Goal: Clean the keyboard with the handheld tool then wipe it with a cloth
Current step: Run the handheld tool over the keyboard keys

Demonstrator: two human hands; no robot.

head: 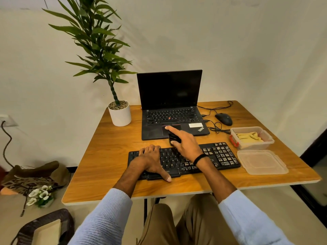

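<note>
Your left hand (152,161) grips the flat black plastic keyboard (221,156) on the wooden worktop (106,165). Your right hand (184,145) fingers hold the small black handheld tool (174,137) over its far edge, index finger extended.

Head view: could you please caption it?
Left hand holds the black plastic keyboard while right hand grips a small black handheld tool.

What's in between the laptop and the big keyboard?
The black handheld tool, held in the right hand, is between laptop and keyboard; the rest of that strip is bare wooden table. The head view shows it.
</note>
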